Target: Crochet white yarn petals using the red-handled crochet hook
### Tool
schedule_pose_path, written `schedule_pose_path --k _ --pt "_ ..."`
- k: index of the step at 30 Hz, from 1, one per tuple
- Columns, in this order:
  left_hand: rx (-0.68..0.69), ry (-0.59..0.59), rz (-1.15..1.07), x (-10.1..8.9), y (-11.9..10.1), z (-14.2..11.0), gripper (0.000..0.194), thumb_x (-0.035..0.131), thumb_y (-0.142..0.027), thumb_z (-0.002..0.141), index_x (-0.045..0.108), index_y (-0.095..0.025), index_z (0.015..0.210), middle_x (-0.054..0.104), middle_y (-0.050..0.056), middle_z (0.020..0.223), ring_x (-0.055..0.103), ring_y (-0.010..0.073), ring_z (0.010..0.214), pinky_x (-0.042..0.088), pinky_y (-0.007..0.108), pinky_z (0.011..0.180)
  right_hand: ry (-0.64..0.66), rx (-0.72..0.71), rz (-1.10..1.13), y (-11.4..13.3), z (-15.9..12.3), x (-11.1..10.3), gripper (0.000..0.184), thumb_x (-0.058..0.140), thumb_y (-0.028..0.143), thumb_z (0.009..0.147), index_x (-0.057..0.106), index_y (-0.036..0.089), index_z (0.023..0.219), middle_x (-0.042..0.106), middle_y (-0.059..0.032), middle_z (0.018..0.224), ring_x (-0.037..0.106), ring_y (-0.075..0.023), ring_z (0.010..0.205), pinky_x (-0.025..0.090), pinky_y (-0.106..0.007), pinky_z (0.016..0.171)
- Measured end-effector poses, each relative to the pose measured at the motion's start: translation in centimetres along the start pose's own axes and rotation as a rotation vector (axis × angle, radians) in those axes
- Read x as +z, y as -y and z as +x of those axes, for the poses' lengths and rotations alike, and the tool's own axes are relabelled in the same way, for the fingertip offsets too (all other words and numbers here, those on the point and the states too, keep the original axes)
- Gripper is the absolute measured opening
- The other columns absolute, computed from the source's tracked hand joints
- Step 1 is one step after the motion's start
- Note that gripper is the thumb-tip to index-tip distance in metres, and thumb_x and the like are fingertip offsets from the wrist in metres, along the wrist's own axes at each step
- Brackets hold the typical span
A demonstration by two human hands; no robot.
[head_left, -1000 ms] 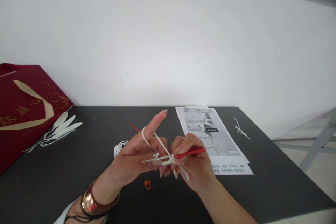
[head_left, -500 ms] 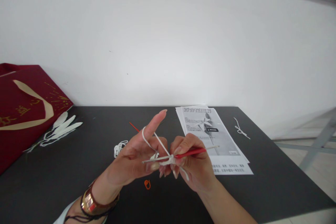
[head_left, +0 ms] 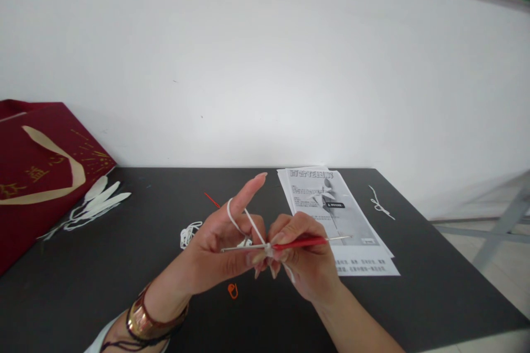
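Note:
My right hand is closed around a crochet hook with a red grip and metal ends. Its shaft points left, across the thumb of my left hand. White yarn loops round my raised left index finger and runs down to the hook. A small white crochet piece sits on the shaft, pinched between the fingers of both hands; most of it is hidden. A yarn tail hangs below my right fingers. Behind my left hand lies a bundle of white yarn.
Printed sheets lie behind my right hand on the black table. An orange stitch marker and a red stick are near my left hand. White petal-shaped pieces rest by a dark red bag; a yarn scrap is at right.
The hook has levelled out, its right end dipping and its left end rising slightly. My left thumb has come closer to my right fingers, covering more of the crochet piece.

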State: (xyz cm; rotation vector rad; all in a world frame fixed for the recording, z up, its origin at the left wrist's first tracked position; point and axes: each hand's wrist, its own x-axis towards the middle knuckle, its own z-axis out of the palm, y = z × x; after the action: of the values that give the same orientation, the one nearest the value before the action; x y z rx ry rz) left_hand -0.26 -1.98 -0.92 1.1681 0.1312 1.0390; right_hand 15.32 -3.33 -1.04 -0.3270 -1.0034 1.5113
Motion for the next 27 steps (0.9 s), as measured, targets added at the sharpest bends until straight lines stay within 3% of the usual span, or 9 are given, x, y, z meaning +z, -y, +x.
schedule_pose_path --k 10,18,27 --pt "-0.01 -0.045 -0.158 0.09 0.37 0.21 0.087 0.065 -0.012 0.085 0.019 -0.046 0.15 0.06 -0.004 0.078 0.059 0.0107 0.062 0.048 0.024 0.057 -0.003 0.049 0.146 -0.46 -0.11 0.49 0.01 0.08 0.015 0.077 0.073 0.022 0.081 0.071 0.0032 0.072 0.069 -0.0077 0.055 0.058 -0.016 0.05" --pt "-0.022 -0.028 -0.031 -0.41 0.11 0.09 0.073 0.063 -0.015 0.087 0.032 -0.039 0.149 0.059 -0.001 0.078 0.06 0.0141 0.069 0.048 0.029 0.062 -0.058 -0.013 -0.017 -0.45 -0.11 -0.01 0.012 0.079 0.013 0.076 0.073 0.021 0.081 0.071 0.0021 0.072 0.069 -0.0092 0.054 0.054 -0.015 0.047" --pt "-0.008 -0.047 -0.006 -0.7 0.33 0.07 0.073 0.062 -0.013 0.088 0.033 -0.045 0.147 0.057 -0.001 0.081 0.063 0.0151 0.07 0.05 0.028 0.062 -0.105 0.055 -0.01 -0.42 -0.25 0.01 0.009 0.077 0.014 0.078 0.071 0.021 0.081 0.073 0.0033 0.067 0.07 -0.0096 0.052 0.056 -0.015 0.047"
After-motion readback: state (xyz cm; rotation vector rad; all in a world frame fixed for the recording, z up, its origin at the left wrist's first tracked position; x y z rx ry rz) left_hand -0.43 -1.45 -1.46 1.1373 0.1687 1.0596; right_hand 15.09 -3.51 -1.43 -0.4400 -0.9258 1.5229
